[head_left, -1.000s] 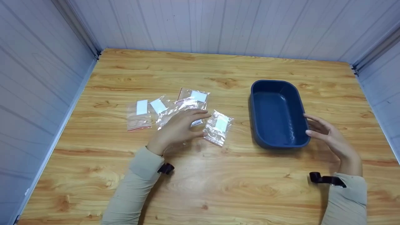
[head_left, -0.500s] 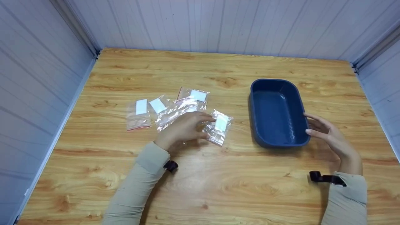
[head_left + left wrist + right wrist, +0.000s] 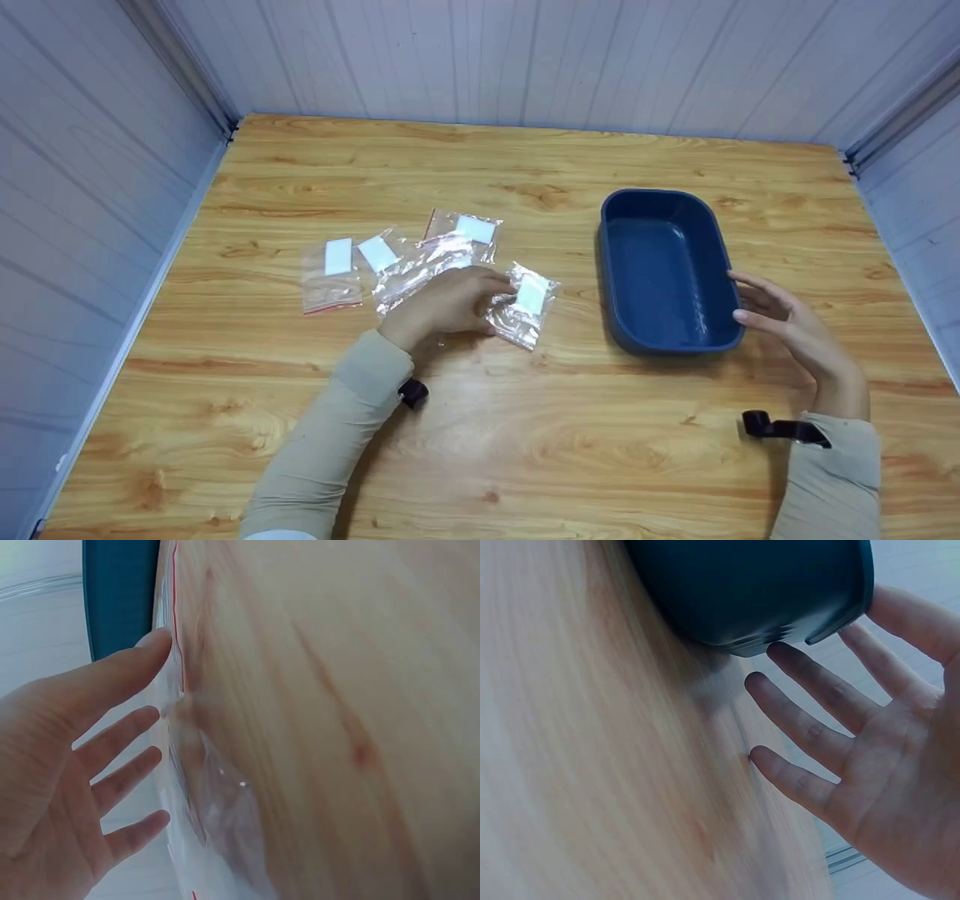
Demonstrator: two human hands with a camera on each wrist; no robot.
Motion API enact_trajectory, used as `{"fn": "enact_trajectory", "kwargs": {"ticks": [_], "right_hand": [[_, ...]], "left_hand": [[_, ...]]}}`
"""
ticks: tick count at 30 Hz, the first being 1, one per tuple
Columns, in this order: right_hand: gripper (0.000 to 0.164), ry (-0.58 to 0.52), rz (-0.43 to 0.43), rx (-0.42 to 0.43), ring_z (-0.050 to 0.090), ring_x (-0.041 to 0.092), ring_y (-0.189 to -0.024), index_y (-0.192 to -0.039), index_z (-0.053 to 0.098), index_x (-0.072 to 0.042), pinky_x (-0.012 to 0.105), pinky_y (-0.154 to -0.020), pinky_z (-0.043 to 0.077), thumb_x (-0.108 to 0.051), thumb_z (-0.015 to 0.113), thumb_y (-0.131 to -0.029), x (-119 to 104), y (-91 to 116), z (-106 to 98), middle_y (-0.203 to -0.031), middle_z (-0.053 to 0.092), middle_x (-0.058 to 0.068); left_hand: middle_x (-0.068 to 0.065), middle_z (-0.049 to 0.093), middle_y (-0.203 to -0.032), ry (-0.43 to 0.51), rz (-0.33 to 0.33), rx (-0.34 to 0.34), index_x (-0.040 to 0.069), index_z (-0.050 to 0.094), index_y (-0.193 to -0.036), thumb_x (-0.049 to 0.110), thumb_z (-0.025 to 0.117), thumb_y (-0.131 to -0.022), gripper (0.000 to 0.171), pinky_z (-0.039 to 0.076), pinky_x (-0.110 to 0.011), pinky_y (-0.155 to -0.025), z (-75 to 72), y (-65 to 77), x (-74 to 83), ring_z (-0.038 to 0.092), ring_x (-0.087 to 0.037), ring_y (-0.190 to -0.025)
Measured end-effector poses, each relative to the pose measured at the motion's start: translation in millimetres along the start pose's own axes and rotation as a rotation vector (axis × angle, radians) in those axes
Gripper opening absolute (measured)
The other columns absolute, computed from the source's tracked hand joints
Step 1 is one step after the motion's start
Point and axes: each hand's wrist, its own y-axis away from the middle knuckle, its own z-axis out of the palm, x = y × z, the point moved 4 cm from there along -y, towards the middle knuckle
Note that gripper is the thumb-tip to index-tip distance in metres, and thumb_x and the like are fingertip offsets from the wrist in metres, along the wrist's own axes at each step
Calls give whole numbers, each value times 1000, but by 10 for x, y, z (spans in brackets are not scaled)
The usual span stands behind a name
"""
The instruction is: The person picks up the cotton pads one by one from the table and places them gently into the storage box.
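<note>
You face a pale grooved panel wall point(image 3: 495, 60), with a similar left side wall point(image 3: 82, 187) and right side wall point(image 3: 919, 180) flanking your softly lit, yellowish wood-grain tabletop point(image 3: 585, 450).

Glare streaked the clear zip-lock bags point(image 3: 523, 309) and paled the wood-grain tabletop point(image 3: 517, 439); soft shadow edged the dark-blue bin point(image 3: 656, 277). Both wrist views were dimmer, blurrier.

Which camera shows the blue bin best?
The head view, since it shows nearly all of the blue bin, inside included. The left wrist view catches only a strip; the right wrist view, only part of its outside.
</note>
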Motion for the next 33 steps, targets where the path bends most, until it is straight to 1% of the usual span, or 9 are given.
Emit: {"fn": "enact_trajectory", "kwargs": {"ticks": [5, 15, 19, 26, 30, 33], "right_hand": [[55, 7, -4, -5, 47, 1, -126, -152, 37, -8, 16, -93, 45, -3, 55, -100, 4, -2, 0, -143, 49, -6], [55, -9, -12, -7, 47, 1, -126, -152, 37, -6, 16, -94, 44, -3, 55, -100, 5, 8, 6, -144, 49, -5], [55, -8, -8, -8, 46, 0, -127, -152, 36, -7, 16, -94, 44, -3, 55, -101, 7, 11, 6, -144, 49, -6], [54, -28, -12, -6, 46, 1, -127, -152, 37, -5, 17, -94, 45, -1, 55, -100, 10, -3, 9, -144, 49, -5], [54, -22, -16, -6, 46, 1, -127, -151, 38, -5, 17, -94, 45, -1, 55, -100, 13, -22, 10, -144, 49, -5], [54, -12, -18, -7, 46, 1, -127, -151, 38, -5, 17, -93, 45, -1, 55, -100, 12, -31, 10, -144, 49, -6]], "left_hand": [[-7, 55, -142, -9, -23, -16, 13, 65, -131, 24, 87, -76, 60, 34, -42, -111, 7, -22, -17, 47, -27, -133], [-4, 59, -135, -20, -50, 0, 13, 70, -123, 26, 86, -76, 51, 36, -42, -109, -1, -28, -1, 52, -25, -126], [-3, 62, -130, -43, -54, 23, 14, 72, -119, 24, 86, -77, 45, 37, -43, -107, -5, -29, 10, 55, -23, -122], [2, 66, -118, -85, -58, 71, 19, 77, -104, 21, 83, -81, 24, 42, -44, -100, -25, -33, 27, 61, -20, -111], [2, 67, -117, -89, -68, 85, 20, 78, -98, 22, 81, -83, 16, 42, -45, -98, -25, -33, 18, 61, -19, -110], [2, 68, -117, -88, -70, 95, 20, 78, -96, 25, 81, -83, 14, 42, -45, -97, -28, -32, 11, 62, -19, -110]]}}
